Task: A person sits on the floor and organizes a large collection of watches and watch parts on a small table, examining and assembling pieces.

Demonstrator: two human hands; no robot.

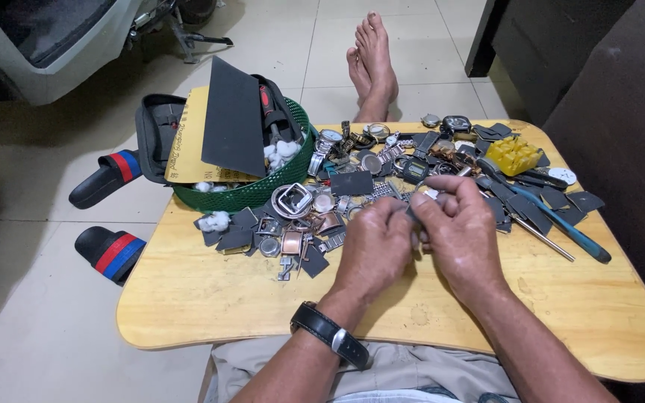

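Your left hand [377, 242] and right hand [460, 227] meet over the middle of the low wooden table [188, 298], fingertips pressed together on a small metal piece [425, 195]. Both hands are pinched closed around it; the piece is mostly hidden by your fingers, so its kind cannot be told. A black wristwatch [330, 333] sits on your left wrist, near the table's near edge.

Just beyond your hands, across the middle and far half of the table, lies a heap of watch parts [315, 216]: cases, bands, dials and dark square pads. A steel watch case [293, 200] lies left of your left hand. Toward the far right corner sits a yellow block holder [513, 154], and a blue-handled tool [561, 222] runs slantwise toward the right edge, well clear of your right hand.

At the far left corner a green basket [263, 190] overhangs the edge, holding a dark sheet [234, 116], a tan sheet [188, 138] and white cotton bits.

On the tiled floor left of the table lie two black slippers [110, 250] with red and blue bands. Bare feet [372, 60] rest beyond the far edge.
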